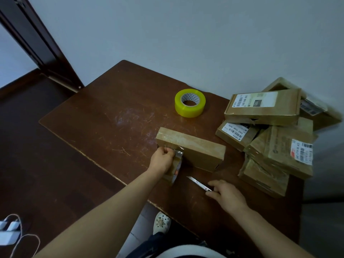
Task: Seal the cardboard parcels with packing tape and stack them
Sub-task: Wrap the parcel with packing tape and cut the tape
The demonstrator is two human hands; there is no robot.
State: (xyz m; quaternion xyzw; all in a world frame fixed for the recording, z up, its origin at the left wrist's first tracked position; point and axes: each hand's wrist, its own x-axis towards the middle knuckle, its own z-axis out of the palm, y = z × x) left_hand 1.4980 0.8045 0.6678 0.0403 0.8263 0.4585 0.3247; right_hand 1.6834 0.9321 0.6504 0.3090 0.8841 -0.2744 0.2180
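A flat cardboard parcel (pixel 195 148) stands on its long edge in the middle of the brown table (pixel 104 125), with clear tape over its top. My left hand (pixel 162 160) pinches a loose end of clear tape at the parcel's near left corner. My right hand (pixel 228 195) rests on the table and holds a utility knife (pixel 199 183), blade pointing left toward the parcel. A roll of yellow packing tape (pixel 190 102) lies flat behind the parcel.
Several cardboard parcels with shipping labels lie in a loose heap (pixel 275 135) at the table's right side, against the wall. The table's near edge runs diagonally past my shoe (pixel 161 222). A dark door frame (pixel 37 43) stands at far left, and white chargers (pixel 9 231) lie at lower left.
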